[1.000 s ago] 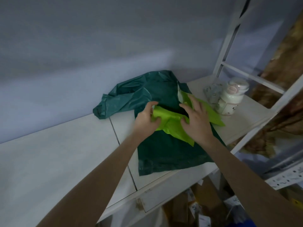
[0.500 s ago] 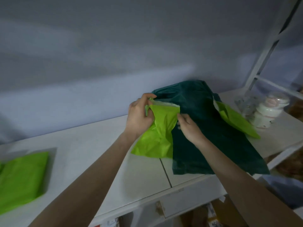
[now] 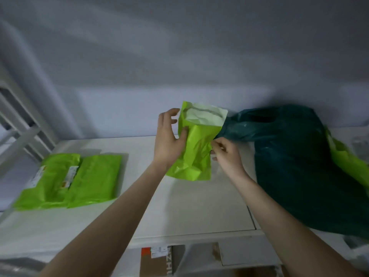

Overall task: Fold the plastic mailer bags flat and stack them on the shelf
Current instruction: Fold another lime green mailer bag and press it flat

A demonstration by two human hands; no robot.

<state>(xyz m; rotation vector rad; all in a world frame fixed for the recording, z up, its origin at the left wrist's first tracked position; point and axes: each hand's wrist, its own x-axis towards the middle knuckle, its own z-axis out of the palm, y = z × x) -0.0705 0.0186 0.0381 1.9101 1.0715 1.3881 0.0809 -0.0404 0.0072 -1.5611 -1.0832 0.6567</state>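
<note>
I hold a lime green mailer bag (image 3: 196, 148) upright above the white shelf (image 3: 189, 208), its pale inner flap showing at the top. My left hand (image 3: 169, 140) grips its left edge with the thumb on the front. My right hand (image 3: 225, 154) pinches its right edge. To the right lies a large dark green bag (image 3: 295, 168), crumpled, with another lime green bag (image 3: 347, 162) poking out behind it. At the left of the shelf rests a flat stack of lime green mailers (image 3: 73, 178) with labels on them.
A grey wall rises behind the shelf. White frame bars (image 3: 22, 132) stand at the far left. Under the shelf's front edge sits a cardboard box (image 3: 157, 260) with a label. A blurred jar (image 3: 361, 144) is at the far right edge.
Both hands lifted the lime green bag off the dark green bag and carried it left. The view swung left, bringing the flat stack into sight.
</note>
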